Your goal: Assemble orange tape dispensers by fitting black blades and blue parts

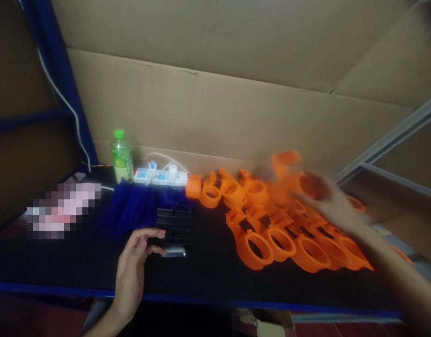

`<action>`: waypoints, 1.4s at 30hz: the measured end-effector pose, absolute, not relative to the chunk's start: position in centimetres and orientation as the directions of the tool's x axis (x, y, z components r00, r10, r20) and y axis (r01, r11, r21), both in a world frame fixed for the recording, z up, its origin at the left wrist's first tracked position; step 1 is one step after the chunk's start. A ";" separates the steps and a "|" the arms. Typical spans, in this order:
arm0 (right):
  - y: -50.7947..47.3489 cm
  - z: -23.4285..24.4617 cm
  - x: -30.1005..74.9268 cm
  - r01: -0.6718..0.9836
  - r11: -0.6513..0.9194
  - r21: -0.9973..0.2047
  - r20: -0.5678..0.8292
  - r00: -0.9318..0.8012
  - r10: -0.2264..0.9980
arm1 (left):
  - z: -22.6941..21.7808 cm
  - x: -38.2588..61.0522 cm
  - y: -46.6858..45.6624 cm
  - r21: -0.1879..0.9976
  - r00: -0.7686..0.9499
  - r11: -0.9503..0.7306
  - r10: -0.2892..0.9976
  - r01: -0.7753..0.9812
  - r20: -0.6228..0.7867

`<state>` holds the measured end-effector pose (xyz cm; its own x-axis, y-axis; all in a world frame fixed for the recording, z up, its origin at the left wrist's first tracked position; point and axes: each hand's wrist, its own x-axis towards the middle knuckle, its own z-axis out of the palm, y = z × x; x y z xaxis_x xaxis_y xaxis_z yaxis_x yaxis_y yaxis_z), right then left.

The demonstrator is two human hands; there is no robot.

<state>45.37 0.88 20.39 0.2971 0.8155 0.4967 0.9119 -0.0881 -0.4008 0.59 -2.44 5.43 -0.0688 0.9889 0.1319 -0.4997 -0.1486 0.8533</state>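
My left hand is over the black tabletop with its fingers curved and apart. Its fingertips are at the left ends of several black bars and a silver-edged piece; I cannot tell whether they touch. My right hand, smeared by motion, grips an orange plastic ring part raised above the others. Under it, several like orange ring parts with flat arms lie in overlapping rows. Another orange part sits at the left end of the back row.
A green-capped bottle stands at the back left beside a white power strip with plugs and cables. Dark blue plastic bags lie in front. A cardboard wall closes the back, and a metal frame bar slants at right.
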 end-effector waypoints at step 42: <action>-3.5 9.8 21.1 0.703 0.560 -0.438 0.182 -0.541 0.821 | 7.2 -0.2 -3.7 0.837 0.038 0.055 0.998 -0.545 -0.041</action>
<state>21.12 -3.48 9.76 -0.5408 0.8212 0.1818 0.7033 0.5601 -0.4378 -0.24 -3.66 7.18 0.0383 0.9984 -0.0411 -0.5451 0.0554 0.8366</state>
